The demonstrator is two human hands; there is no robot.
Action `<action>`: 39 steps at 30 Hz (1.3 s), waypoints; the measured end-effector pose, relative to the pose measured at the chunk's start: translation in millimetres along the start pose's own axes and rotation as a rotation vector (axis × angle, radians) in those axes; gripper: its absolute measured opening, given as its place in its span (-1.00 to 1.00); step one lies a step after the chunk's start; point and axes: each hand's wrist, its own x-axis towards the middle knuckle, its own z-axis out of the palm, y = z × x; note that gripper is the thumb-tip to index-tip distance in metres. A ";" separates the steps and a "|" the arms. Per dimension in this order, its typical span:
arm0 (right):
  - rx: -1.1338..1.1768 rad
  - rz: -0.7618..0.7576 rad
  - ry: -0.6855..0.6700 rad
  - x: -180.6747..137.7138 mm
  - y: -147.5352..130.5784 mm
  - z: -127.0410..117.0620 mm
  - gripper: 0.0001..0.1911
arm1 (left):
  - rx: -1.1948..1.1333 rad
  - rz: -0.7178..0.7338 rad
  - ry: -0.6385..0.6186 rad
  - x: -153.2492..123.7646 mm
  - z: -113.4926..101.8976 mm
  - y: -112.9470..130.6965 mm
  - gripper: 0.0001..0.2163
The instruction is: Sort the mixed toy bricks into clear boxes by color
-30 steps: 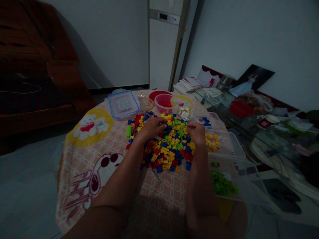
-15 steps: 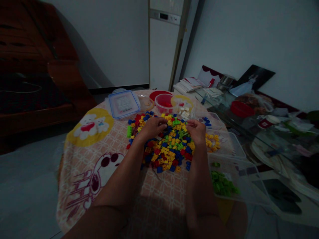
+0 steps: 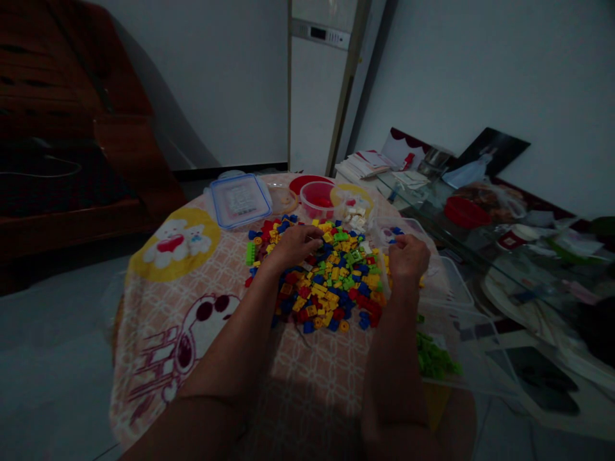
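Note:
A heap of toy building bricks [image 3: 327,298] in yellow, blue, red and green lies in the middle of the table. My left hand [image 3: 296,246] rests over the heap's far left part, fingers bent, with a gap between thumb and forefinger. Off the heap's right side, my right hand [image 3: 409,256] is closed above the clear containers; whatever is in its fingers is hidden. Below it, a clear tray [image 3: 454,282] holds yellow bricks, mostly covered by the hand. Blue pieces [image 3: 396,232] sit in the clear container behind. Green bricks [image 3: 436,357] lie in the nearest clear tray.
White pieces [image 3: 357,219] are at the back beside a round clear tub [image 3: 318,200]. A blue-rimmed lid [image 3: 241,200] lies at the back left. A patterned cloth [image 3: 317,390] covers the table. To the right stands a cluttered glass table [image 3: 432,214].
My right hand has moved right, from the heap's edge to over the clear containers, and its fingers have closed. My left hand has stayed in place over the heap.

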 end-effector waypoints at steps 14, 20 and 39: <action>0.018 -0.311 -0.379 -29.2 -34.4 53.2 -0.75 | 0.020 -0.018 0.016 0.9 0.1 -1.6 -0.71; -0.072 -0.373 -0.432 -36.2 -32.6 64.7 -0.72 | 0.020 -0.016 0.016 1.2 0.3 -2.0 -0.68; 0.331 -0.167 -0.402 -23.6 -24.4 56.2 -0.71 | 0.021 -0.012 0.008 3.4 3.1 -8.1 -0.67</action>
